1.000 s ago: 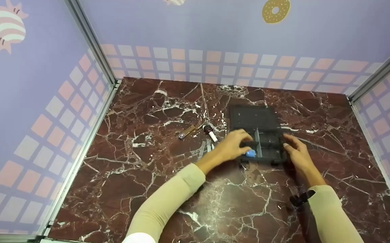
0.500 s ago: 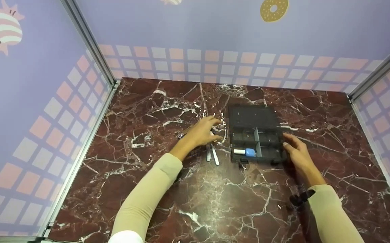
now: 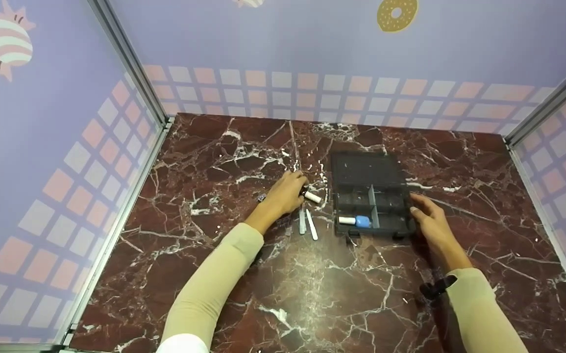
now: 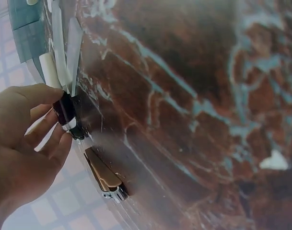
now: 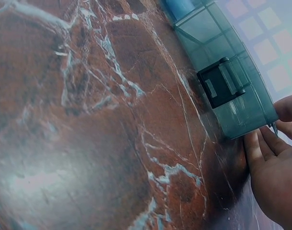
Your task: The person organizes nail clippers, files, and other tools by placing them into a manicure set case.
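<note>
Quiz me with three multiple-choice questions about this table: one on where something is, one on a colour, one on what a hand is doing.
1. Where is the blue item?
A. inside the box
B. on the wall
C. under a sleeve

2. What colour is the table?
A. plain white
B. dark red marble
C. green

3. What is the left hand doing?
A. hanging idle
B. holding the small tube
C. closing the box

A: it lies in the box's front-left compartment.
B: red stone with white veins.
B: its fingers curl round the tube's dark end.

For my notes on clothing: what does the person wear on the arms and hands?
Both arms have long, close-fitting pale yellow sleeves to the wrist. The left hand and right hand are bare. A small black device sits on the right sleeve near the wrist.
</note>
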`<action>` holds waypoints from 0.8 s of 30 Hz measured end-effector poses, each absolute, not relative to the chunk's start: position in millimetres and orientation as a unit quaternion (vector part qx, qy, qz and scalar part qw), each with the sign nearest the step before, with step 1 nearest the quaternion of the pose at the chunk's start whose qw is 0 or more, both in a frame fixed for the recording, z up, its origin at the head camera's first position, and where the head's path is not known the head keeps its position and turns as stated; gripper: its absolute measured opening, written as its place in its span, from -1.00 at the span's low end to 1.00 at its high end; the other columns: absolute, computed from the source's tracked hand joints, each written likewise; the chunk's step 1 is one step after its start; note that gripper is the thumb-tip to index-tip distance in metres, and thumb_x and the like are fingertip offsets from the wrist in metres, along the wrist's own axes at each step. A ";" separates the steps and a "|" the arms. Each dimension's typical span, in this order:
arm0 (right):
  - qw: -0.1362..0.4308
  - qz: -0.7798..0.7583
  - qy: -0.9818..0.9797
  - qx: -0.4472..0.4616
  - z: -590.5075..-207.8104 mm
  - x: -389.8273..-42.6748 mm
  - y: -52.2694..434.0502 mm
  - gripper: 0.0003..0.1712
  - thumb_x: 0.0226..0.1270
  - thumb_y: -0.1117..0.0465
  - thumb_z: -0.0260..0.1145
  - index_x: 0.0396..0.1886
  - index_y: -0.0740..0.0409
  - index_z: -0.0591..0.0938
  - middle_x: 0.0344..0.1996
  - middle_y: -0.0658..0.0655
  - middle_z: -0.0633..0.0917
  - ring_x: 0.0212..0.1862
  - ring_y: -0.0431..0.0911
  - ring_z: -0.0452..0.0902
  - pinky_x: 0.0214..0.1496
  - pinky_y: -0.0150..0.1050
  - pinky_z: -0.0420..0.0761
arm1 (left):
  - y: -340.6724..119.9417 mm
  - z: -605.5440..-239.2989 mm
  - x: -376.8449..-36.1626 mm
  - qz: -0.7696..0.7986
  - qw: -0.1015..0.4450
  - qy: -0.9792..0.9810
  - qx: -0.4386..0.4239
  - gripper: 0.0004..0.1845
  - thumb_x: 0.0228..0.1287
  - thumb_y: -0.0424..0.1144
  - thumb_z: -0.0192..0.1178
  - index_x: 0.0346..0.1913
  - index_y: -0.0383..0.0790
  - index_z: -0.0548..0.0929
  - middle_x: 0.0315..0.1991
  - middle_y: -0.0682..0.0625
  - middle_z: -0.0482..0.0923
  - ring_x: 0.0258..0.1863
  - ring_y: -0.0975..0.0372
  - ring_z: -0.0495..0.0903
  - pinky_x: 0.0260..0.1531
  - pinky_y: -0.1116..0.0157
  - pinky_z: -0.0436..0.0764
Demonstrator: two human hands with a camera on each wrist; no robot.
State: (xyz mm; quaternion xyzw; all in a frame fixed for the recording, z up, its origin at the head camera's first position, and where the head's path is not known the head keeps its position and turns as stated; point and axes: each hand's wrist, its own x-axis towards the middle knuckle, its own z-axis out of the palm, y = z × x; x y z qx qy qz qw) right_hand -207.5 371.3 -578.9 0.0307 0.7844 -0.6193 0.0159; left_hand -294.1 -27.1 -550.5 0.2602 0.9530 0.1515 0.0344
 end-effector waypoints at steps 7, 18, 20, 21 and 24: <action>0.016 -0.617 0.786 0.031 -578.2 -208.4 370.8 -0.44 0.67 0.44 0.02 0.57 0.46 0.27 0.52 0.42 0.34 0.39 0.06 0.33 0.20 -0.58 0.42 | -31.0 -549.7 -291.2 0.133 0.035 0.954 0.266 -0.69 0.42 -0.14 0.38 0.12 -0.19 0.71 0.10 -0.08 0.57 0.11 0.02 0.56 0.18 0.12 0.64; 0.015 -0.612 0.790 0.026 -574.6 -207.9 372.3 -0.44 0.69 0.39 0.02 0.58 0.45 0.28 0.51 0.45 0.35 0.32 -0.03 0.41 0.15 -0.56 0.48 | 11.2 -518.5 -272.5 0.247 0.042 0.914 0.320 -0.63 0.44 -0.08 0.39 0.16 -0.19 0.72 0.01 0.01 0.58 -0.04 0.20 0.57 0.06 0.29 0.67; 0.016 -0.613 0.790 0.027 -575.8 -207.6 372.3 -0.44 0.70 0.40 0.01 0.58 0.46 0.27 0.52 0.44 0.34 0.32 -0.07 0.41 0.16 -0.56 0.47 | 23.6 -516.6 -266.9 0.248 0.048 0.910 0.330 -0.63 0.44 -0.06 0.39 0.17 -0.17 0.72 0.02 0.03 0.58 -0.06 0.23 0.57 0.02 0.34 0.66; 0.016 -0.613 0.789 0.028 -576.5 -207.6 372.3 -0.44 0.69 0.40 0.01 0.58 0.45 0.27 0.52 0.44 0.34 0.31 -0.07 0.41 0.16 -0.56 0.46 | 29.7 -516.6 -264.1 0.247 0.052 0.908 0.334 -0.63 0.44 -0.06 0.39 0.17 -0.17 0.72 0.02 0.04 0.58 -0.06 0.25 0.57 0.02 0.36 0.66; 0.016 -0.616 0.787 0.031 -578.5 -206.8 371.0 -0.44 0.69 0.40 0.01 0.58 0.45 0.28 0.50 0.44 0.36 0.29 -0.09 0.41 0.16 -0.55 0.46 | 45.6 -519.3 -257.0 0.228 0.056 0.907 0.348 -0.61 0.44 -0.04 0.39 0.19 -0.15 0.72 0.04 0.04 0.59 -0.03 0.24 0.59 0.06 0.35 0.66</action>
